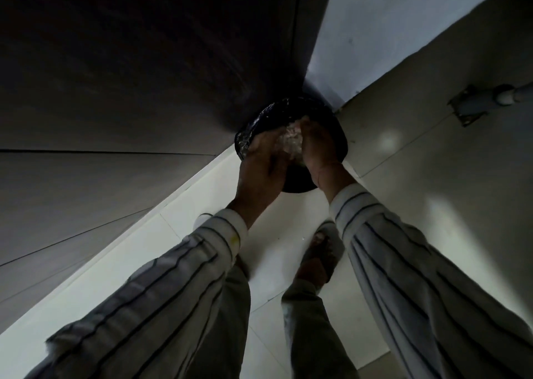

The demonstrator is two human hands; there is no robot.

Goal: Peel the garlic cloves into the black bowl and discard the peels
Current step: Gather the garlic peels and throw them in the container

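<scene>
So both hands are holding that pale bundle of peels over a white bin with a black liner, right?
Not quite: the bin is black, not white, as the head view shows. Both the left hand and the right hand do hold the pale bundle of peels over it, with its black liner.

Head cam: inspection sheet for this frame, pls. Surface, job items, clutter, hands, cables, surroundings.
Surface: pale tiled floor, dimly lit, with a bright reflection patch.
Job's things: pale garlic peels bunched between both hands, over a black-lined bin on the floor by the wall corner. Black bowl and cloves: nothing seen.
Clutter: a few small specks on the floor near the feet; too small to identify.
Grippers: left hand and right hand cupped round the peels above the bin.
Cables: nothing seen.
Surroundings: dark panel to the left, white wall, metal floor fitting, sandalled foot.
</scene>
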